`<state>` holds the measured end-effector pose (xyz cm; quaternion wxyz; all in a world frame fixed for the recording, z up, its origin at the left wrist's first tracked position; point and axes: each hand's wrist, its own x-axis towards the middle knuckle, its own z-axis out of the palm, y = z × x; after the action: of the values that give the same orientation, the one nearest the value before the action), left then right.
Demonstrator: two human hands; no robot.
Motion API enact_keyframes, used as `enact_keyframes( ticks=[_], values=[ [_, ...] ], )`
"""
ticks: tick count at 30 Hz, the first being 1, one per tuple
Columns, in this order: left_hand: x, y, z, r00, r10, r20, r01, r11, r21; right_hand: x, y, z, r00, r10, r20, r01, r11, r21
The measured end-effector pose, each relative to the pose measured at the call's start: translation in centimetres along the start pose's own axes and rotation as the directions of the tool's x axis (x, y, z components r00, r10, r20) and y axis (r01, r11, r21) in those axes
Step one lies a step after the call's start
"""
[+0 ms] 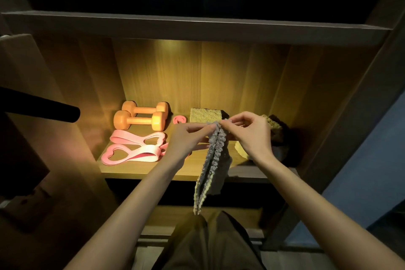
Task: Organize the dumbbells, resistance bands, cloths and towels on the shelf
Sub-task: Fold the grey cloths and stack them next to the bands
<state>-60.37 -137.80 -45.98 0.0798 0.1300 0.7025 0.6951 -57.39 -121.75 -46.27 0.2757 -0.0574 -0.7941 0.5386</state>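
Observation:
A grey fluffy cloth (211, 160) hangs folded double in front of the lit shelf (135, 170). My left hand (186, 138) and my right hand (249, 131) each pinch its top edge, close together. Two orange dumbbells (140, 116) lie side by side at the shelf's back left. Two pink heart-ended resistance bands (133, 147) lie in front of them. A small pink rolled band (179, 119) sits by the dumbbells. A folded yellowish towel (205, 114) lies at the back middle. Another folded cloth (272, 124) and a dark one (280, 136) lie at the right, partly hidden by my right hand.
A shelf board (197, 26) runs overhead, dark above it. A black rod (43, 109) juts in from the left at shelf height. A lower shelf (241, 215) shows beneath. Wooden side walls close in the compartment on both sides.

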Motion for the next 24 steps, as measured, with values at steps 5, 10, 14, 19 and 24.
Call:
enact_keyframes(
  ticks=[5,10,14,19,24],
  values=[
    [-0.1,-0.5,0.9,1.0,-0.005,-0.02,0.004,0.999,-0.054,-0.7,0.6,0.1,0.993,0.025,0.118,-0.036,0.995,0.098],
    [-0.3,-0.7,1.4,1.0,0.022,-0.02,-0.023,0.997,-0.072,-1.4,0.3,-0.2,0.995,0.001,0.103,-0.015,0.991,0.132],
    [-0.2,-0.6,1.8,0.998,0.037,-0.054,-0.041,0.996,-0.075,-1.5,0.2,-0.4,0.996,-0.019,0.09,0.007,0.991,0.13],
    [-0.1,-0.8,2.0,0.999,0.037,-0.025,-0.039,0.996,-0.084,-1.7,0.3,-0.5,0.997,-0.045,0.063,0.041,0.997,0.061],
    [-0.1,-1.3,1.7,0.999,0.043,0.014,-0.043,0.999,0.003,-1.7,0.4,-1.1,0.983,-0.048,0.178,0.037,0.997,0.062]
  ],
)
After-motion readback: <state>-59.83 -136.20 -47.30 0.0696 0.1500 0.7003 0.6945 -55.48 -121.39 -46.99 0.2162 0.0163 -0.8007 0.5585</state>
